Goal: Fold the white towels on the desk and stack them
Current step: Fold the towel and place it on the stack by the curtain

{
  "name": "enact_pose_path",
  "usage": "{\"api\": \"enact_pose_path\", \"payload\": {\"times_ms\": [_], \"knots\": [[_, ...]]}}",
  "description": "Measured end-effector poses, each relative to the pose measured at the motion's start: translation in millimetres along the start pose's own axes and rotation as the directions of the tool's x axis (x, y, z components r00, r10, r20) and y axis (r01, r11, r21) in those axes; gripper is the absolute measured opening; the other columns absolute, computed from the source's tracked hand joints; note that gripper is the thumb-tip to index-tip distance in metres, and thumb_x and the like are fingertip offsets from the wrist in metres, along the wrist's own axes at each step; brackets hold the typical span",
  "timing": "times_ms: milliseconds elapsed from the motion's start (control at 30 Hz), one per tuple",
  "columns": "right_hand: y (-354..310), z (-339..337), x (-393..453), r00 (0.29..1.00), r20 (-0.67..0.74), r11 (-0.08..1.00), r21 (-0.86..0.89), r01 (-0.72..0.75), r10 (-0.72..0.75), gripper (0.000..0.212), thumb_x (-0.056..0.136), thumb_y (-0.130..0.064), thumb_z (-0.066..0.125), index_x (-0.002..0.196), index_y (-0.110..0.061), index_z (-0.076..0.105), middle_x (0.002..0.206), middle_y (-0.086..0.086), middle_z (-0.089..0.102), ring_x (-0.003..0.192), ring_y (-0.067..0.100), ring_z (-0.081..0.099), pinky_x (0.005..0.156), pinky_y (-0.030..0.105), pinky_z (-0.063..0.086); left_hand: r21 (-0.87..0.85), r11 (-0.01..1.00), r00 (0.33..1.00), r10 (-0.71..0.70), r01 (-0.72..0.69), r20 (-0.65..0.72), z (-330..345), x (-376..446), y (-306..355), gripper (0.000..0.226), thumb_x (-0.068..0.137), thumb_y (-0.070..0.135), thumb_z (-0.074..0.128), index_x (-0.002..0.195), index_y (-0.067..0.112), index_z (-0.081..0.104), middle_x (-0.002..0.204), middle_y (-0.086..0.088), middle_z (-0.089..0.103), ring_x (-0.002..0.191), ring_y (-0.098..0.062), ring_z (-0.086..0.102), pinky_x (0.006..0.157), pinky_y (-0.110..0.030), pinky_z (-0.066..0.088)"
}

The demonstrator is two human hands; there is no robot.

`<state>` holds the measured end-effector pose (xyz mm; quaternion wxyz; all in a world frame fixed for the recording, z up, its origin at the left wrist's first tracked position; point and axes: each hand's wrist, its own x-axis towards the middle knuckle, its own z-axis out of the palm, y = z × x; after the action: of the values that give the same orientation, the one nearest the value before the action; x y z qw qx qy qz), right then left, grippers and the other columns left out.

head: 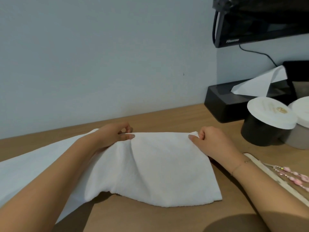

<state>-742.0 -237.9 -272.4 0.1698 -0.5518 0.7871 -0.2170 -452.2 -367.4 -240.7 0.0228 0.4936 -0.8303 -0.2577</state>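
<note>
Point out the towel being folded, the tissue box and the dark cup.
white towel (pixel 160 166), head view, middle of the top layer.
tissue box (pixel 222 104), head view, front wall.
dark cup (pixel 257 133), head view, side wall.

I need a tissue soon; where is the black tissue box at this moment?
In the head view, the black tissue box stands at the right back of the desk by the wall, behind the two lidded cups, under the television.

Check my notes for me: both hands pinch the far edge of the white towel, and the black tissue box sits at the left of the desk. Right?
Not quite. The head view shows the tissue box at the right of the desk. Left hand and right hand do pinch the towel at its far edge.
</note>
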Motion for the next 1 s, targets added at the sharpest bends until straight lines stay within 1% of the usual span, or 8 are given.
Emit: {"api": "enact_pose_path", "payload": {"times_ms": [200, 333, 467, 567, 667, 767, 900, 1000], "knots": [[4, -2, 2, 0.999, 0.022, 0.993, 0.106, -0.044, 0.042, 0.036, 0.095, -0.043, 0.054, 0.075, -0.013, 0.052, 0.069, 0.010, 0.063, 0.053, 0.019, 0.059, 0.050, 0.029, 0.051, -0.015, 0.999, 0.999, -0.052, 0.052, 0.003, 1, 0, 3, 0.027, 0.093, 0.041, 0.062, 0.097, 0.015, 0.055, 0.118, -0.005, 0.066, 0.096, -0.023, 0.058, 0.083, -0.028, 0.042], [0, -5, 6, 0.998, 0.052, 0.996, 0.078, -0.044, 0.040, 0.038, 0.097, -0.041, 0.051, 0.072, -0.013, 0.051, 0.067, 0.009, 0.059, 0.052, 0.018, 0.055, 0.055, 0.032, 0.051, 0.022, 0.996, 0.996, -0.087, 0.087, 0.004, 1, 3, 3, 0.029, 0.091, 0.044, 0.063, 0.089, 0.017, 0.054, 0.090, 0.001, 0.060, 0.080, -0.017, 0.051, 0.072, -0.024, 0.038], [1, -6, 7, 1.000, 0.020, 1.000, -0.001, 0.007, -0.007, 0.044, 0.097, -0.045, 0.048, 0.067, -0.013, 0.049, 0.061, 0.006, 0.053, 0.052, 0.019, 0.053, 0.059, 0.038, 0.052, -0.002, 0.996, 0.995, -0.094, 0.095, 0.016, -1, 6, 2, 0.029, 0.089, 0.044, 0.066, 0.079, 0.022, 0.051, 0.096, 0.006, 0.061, 0.086, -0.017, 0.053, 0.087, -0.032, 0.042], [-1, -4, -1, 0.997, -0.057, 0.992, -0.119, 0.049, -0.056, 0.037, 0.097, -0.047, 0.046, 0.077, -0.016, 0.049, 0.068, 0.001, 0.053, 0.063, 0.018, 0.053, 0.065, 0.039, 0.052, 0.024, 0.990, 0.990, -0.140, 0.140, -0.007, 0, 2, 8, 0.024, 0.090, 0.040, 0.067, 0.089, 0.018, 0.058, 0.107, 0.007, 0.063, 0.106, -0.016, 0.058, 0.095, -0.030, 0.043], [-9, -10, -17, 0.973, -0.166, 0.974, -0.185, 0.130, -0.161, 0.025, 0.098, -0.043, 0.046, 0.092, -0.019, 0.050, 0.080, -0.002, 0.057, 0.072, 0.017, 0.057, 0.067, 0.038, 0.054, 0.011, 0.989, 0.971, -0.144, 0.149, -0.188, -2, -16, 20, 0.010, 0.092, 0.018, 0.063, 0.102, 0.019, 0.061, 0.104, 0.002, 0.064, 0.111, -0.019, 0.060, 0.093, -0.031, 0.046], [-24, -11, -47, 0.904, -0.250, 0.936, -0.150, 0.318, -0.347, 0.020, 0.099, -0.033, 0.048, 0.110, -0.020, 0.057, 0.108, -0.005, 0.056, 0.099, 0.014, 0.053, 0.080, 0.032, 0.049, 0.062, 0.997, 0.880, -0.010, 0.045, -0.475, 8, -65, 28, 0.024, 0.092, 0.018, 0.055, 0.114, 0.027, 0.061, 0.116, 0.006, 0.059, 0.108, -0.015, 0.054, 0.086, -0.031, 0.042], [-50, 12, -92, 0.867, 0.023, 0.867, -0.001, 0.498, -0.498, 0.035, 0.100, -0.038, 0.043, 0.131, -0.026, 0.057, 0.150, -0.009, 0.039, 0.137, 0.007, 0.028, 0.101, 0.014, 0.021, 0.076, 0.996, 0.801, 0.080, -0.043, -0.593, 52, -150, 21, 0.029, 0.092, 0.044, 0.042, 0.114, 0.036, 0.058, 0.123, 0.015, 0.053, 0.113, -0.007, 0.044, 0.090, -0.032, 0.038], [-50, 34, -102, 0.839, 0.253, 0.854, -0.075, 0.514, -0.483, 0.057, 0.100, -0.057, 0.025, 0.153, -0.036, 0.019, 0.162, -0.012, -0.002, 0.148, 0.005, -0.004, 0.113, 0.019, -0.005, 0.026, 0.995, 0.819, -0.062, 0.094, -0.570, 80, -184, 0, 0.039, 0.096, 0.049, 0.037, 0.126, 0.035, 0.058, 0.141, 0.011, 0.048, 0.130, -0.011, 0.039, 0.104, -0.033, 0.031]]}}
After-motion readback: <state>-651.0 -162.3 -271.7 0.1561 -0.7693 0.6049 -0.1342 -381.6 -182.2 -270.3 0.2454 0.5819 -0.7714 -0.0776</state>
